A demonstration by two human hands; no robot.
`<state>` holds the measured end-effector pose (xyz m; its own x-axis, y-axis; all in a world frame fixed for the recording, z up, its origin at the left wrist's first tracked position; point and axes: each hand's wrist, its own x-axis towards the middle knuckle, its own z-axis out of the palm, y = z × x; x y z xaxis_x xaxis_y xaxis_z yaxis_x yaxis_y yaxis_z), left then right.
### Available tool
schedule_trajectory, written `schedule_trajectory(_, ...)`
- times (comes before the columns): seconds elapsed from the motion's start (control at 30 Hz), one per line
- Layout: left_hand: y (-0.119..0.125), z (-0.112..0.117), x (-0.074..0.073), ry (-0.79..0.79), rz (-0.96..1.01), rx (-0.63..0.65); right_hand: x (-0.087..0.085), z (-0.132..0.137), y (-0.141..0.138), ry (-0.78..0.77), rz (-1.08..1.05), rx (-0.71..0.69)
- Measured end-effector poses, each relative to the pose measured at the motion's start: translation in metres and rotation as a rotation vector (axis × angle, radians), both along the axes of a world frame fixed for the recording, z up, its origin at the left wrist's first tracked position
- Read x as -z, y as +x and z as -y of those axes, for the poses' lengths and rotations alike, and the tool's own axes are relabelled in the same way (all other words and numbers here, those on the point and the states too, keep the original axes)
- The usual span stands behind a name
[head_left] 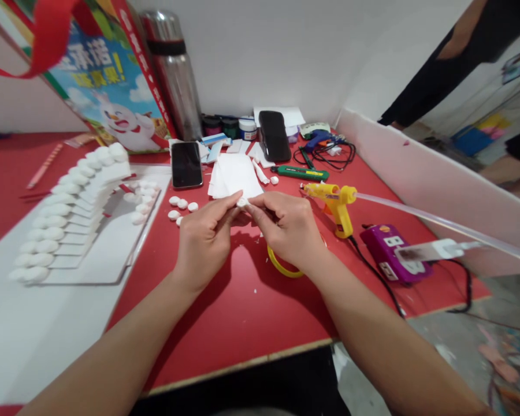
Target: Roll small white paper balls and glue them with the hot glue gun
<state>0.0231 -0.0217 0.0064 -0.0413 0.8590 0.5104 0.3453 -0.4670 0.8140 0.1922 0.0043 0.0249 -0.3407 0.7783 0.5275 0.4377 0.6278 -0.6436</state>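
Over the middle of the red table, my left hand and my right hand meet at the fingertips. Both pinch one small white lump, which looks like soft clay; the fingers cover most of it. Under my right wrist lies a yellow ring, partly hidden. Several small white ovals rest just left of my left hand. Beyond my fingers are a sheet of white paper and a white clay-like roll with a little ball beside it.
At left, a white board bears a stepped white piece edged with white ovals. A yellow glue gun, purple box, green cutter, two phones, steel flask and gift bag surround my hands. A person stands at right.
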Motion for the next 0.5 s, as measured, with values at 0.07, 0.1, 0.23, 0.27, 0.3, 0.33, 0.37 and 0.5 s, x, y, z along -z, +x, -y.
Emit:
schedule_trajectory(0.07, -0.0011, -0.0017, -0.0032, -0.131, 0.136, 0.071, -0.0015, -0.0019, 0.0024, 0.007, -0.024, -0.025)
schedule_trajectory(0.1, -0.002, -0.0025, -0.0051, -0.19, 0.193, 0.107, -0.0021, -0.0029, 0.0035, 0.014, -0.034, -0.042)
schedule_trajectory(0.23, -0.0058, -0.0042, -0.0091, -0.235, 0.234, 0.197, -0.0009, -0.0051, 0.0053, 0.046, -0.04, -0.09)
schedule_trajectory(0.27, -0.0066, -0.0042, -0.009, -0.219, 0.207, 0.194, 0.0001, -0.005, 0.0047, 0.047, -0.043, -0.091)
schedule_trajectory(0.3, -0.0073, -0.0041, -0.0084, -0.199, 0.169, 0.178, 0.0012, -0.0048, 0.0038, 0.036, -0.054, -0.088)
schedule_trajectory(0.33, -0.0079, -0.0041, -0.0077, -0.176, 0.126, 0.153, 0.0021, -0.0044, 0.0026, 0.009, -0.071, -0.081)
schedule_trajectory(0.37, -0.0084, -0.0042, -0.007, -0.155, 0.086, 0.121, 0.0028, -0.004, 0.0013, -0.031, -0.089, -0.068)
schedule_trajectory(0.5, -0.0098, -0.0058, -0.0069, -0.148, 0.032, 0.075, 0.0018, -0.0037, -0.0013, -0.18, -0.128, 0.021)
